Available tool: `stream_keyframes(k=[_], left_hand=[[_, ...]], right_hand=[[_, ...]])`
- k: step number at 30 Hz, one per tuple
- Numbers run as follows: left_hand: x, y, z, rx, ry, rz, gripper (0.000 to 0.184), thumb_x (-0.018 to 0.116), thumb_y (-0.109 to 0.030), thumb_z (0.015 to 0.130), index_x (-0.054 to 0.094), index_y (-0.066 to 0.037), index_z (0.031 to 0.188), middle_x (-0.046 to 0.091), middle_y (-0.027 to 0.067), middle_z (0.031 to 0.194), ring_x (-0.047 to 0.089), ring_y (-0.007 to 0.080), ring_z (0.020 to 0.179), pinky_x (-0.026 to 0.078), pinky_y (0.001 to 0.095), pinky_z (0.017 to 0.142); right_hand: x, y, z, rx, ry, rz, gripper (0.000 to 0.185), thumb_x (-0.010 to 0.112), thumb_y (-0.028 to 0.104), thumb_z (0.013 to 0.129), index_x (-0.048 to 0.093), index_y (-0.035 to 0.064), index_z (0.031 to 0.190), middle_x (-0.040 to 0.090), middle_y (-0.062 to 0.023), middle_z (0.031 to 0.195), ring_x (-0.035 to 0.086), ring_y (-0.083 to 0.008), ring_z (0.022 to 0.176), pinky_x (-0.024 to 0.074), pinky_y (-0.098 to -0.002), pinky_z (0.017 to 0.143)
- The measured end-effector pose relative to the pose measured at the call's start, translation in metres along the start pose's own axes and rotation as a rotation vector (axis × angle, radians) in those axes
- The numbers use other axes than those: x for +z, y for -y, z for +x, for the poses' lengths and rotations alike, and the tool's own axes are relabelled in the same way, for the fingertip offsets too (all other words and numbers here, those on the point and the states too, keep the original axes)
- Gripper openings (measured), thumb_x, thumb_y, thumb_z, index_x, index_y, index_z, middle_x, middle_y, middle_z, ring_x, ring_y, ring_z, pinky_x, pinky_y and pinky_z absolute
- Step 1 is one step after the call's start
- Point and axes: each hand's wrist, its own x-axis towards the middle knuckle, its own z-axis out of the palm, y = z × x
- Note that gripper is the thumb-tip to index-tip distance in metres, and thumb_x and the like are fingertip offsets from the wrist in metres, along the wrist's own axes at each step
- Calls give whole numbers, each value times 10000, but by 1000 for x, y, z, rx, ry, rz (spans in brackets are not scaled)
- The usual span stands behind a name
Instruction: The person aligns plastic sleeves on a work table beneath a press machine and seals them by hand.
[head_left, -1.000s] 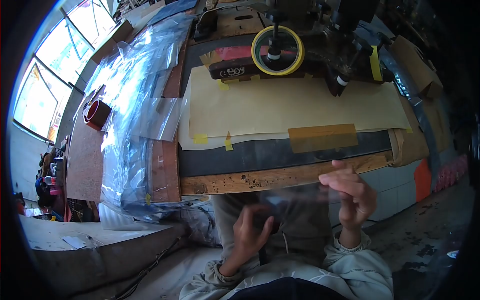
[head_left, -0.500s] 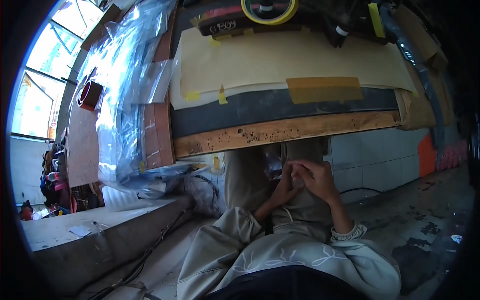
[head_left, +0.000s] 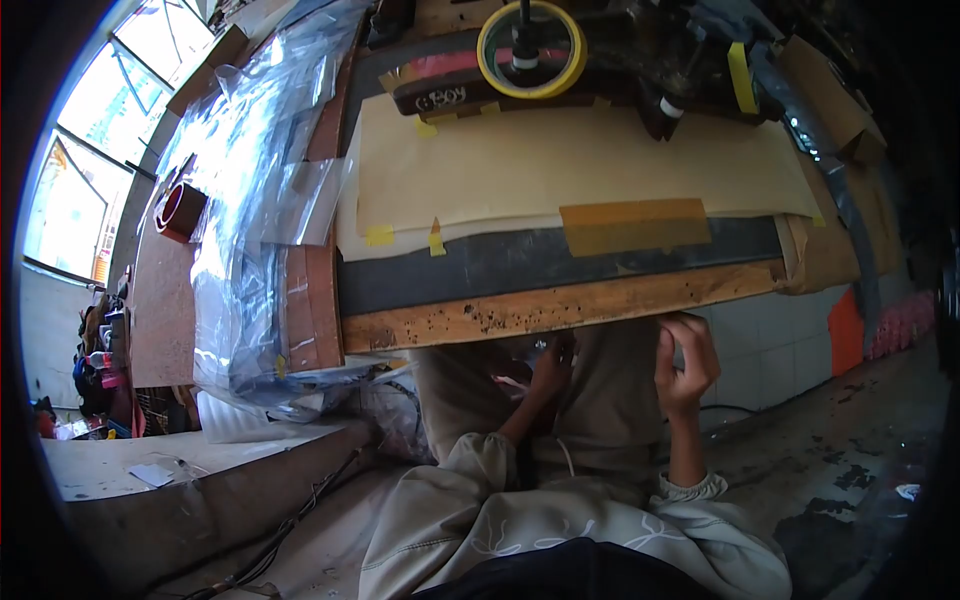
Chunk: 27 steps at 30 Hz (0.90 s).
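Observation:
My left hand (head_left: 552, 374) is between my legs, below the bench's front edge. Its fingers are shaded and partly hidden by the bench, so whether it holds anything is unclear. Beside it is a small shiny, clear-looking patch that I cannot identify. My right hand (head_left: 688, 365) is raised at the wooden front strip (head_left: 560, 312) of the bench, right of centre. Its fingers are bent, the thumb stands a little apart, and nothing shows between them. The fingertips are at the strip's lower edge; whether they touch it I cannot tell.
Tan paper (head_left: 590, 165) covers the bench top, with brown tape (head_left: 635, 228) along its front. A yellow tape roll (head_left: 575, 75) hangs on a dark fixture (head_left: 440, 97) at the back. Clear plastic sheeting (head_left: 235, 240) and another tape roll (head_left: 181, 212) are on the left.
My hands were together in my lap. The right hand has moved up and right to the bench edge; the left has moved up and left, partly under the bench. The view has shifted slightly.

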Motion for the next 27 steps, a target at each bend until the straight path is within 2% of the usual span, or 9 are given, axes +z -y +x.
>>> stream_keyframes(k=[2, 4, 7, 8, 12, 22, 25, 27], left_hand=[[10, 41, -2, 30, 21, 31, 271, 517, -165, 938, 553, -15, 1161, 663, 275, 970, 630, 458, 956, 501, 505, 803], [5, 39, -11, -76, 171, 235, 302, 522, -205, 931, 551, -17, 1165, 658, 295, 989, 622, 475, 955, 497, 530, 792], [22, 94, -12, 138, 223, 148, 328, 528, -232, 925, 554, -27, 1179, 658, 297, 1006, 619, 478, 980, 498, 542, 799], [22, 91, -10, 104, 228, 183, 326, 529, -235, 925, 555, -33, 1179, 660, 293, 1006, 619, 477, 979, 498, 546, 797], [21, 77, -5, 33, 295, 286, 321, 530, -250, 927, 559, -52, 1177, 667, 275, 1007, 623, 474, 968, 494, 560, 782], [22, 100, -2, 23, 293, 299, 322, 529, -263, 929, 559, -63, 1180, 672, 262, 1005, 626, 472, 954, 495, 561, 774], [23, 106, 1, 27, 289, 310, 322, 529, -267, 930, 558, -66, 1180, 674, 258, 1005, 627, 471, 950, 495, 562, 772], [21, 109, 1, 28, 288, 313, 323, 529, -269, 930, 558, -68, 1181, 675, 255, 1005, 627, 471, 947, 495, 562, 770]], right_hand=[[-1, -2, 7, -81, -90, -59, 144, 643, 84, 891, 674, 26, 1019, 636, -118, 928, 637, -261, 814, 512, -346, 662], [0, -2, 11, -115, -123, -103, 186, 642, 136, 897, 665, 33, 1049, 616, -124, 966, 603, -271, 858, 497, -355, 687], [7, 0, 16, -105, -94, -163, 266, 614, 235, 919, 645, 33, 1089, 594, -137, 1031, 529, -282, 944, 457, -369, 733], [10, 0, 15, -80, -86, -189, 293, 599, 293, 925, 656, 57, 1089, 594, -116, 1054, 493, -267, 950, 426, -370, 751], [13, 1, 21, -60, -97, -237, 264, 631, 333, 912, 689, 137, 1079, 593, -38, 1095, 469, -218, 860, 374, -321, 674], [19, -2, 20, -79, -129, -292, 237, 598, 333, 914, 706, 152, 1022, 608, -24, 1045, 486, -206, 866, 366, -331, 724], [21, -3, 17, -76, -122, -280, 231, 564, 291, 927, 689, 110, 997, 577, -62, 1036, 466, -250, 926, 384, -388, 794], [22, -3, 17, -75, -128, -288, 214, 558, 268, 927, 691, 111, 986, 579, -63, 1030, 466, -248, 924, 394, -380, 780]])
